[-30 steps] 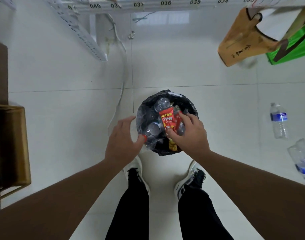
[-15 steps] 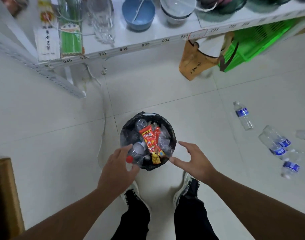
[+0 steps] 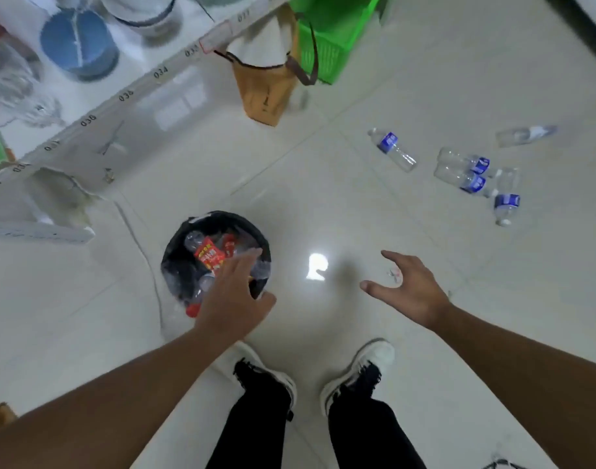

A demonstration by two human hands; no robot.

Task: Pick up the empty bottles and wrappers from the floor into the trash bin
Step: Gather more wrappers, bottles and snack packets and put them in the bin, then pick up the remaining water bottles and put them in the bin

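Note:
The trash bin (image 3: pixel 183 245), lined with a black bag, stands on the floor left of centre. Inside it lie clear bottles and a red wrapper (image 3: pixel 210 258). My left hand (image 3: pixel 234 299) hovers over the bin's near right rim, fingers apart and empty. Out to the right of the bin my right hand (image 3: pixel 408 292) is spread over bare floor, holding nothing. Several clear bottles with blue labels lie on the floor at the right: one alone (image 3: pixel 393 149), a cluster (image 3: pixel 465 170) beyond it, one more (image 3: pixel 524 135) farther back.
A white shelf (image 3: pixel 127 89) with bowls and glassware runs along the upper left. A brown paper bag (image 3: pixel 266 86) and a green basket (image 3: pixel 327 38) sit under its right end. A thin cable (image 3: pixel 147 238) trails past the bin. My two shoes (image 3: pixel 310 377) stand below.
My right hand let go of the red wrapper in the bin and swung out to the right. The view turned right, so more bottles show on the floor.

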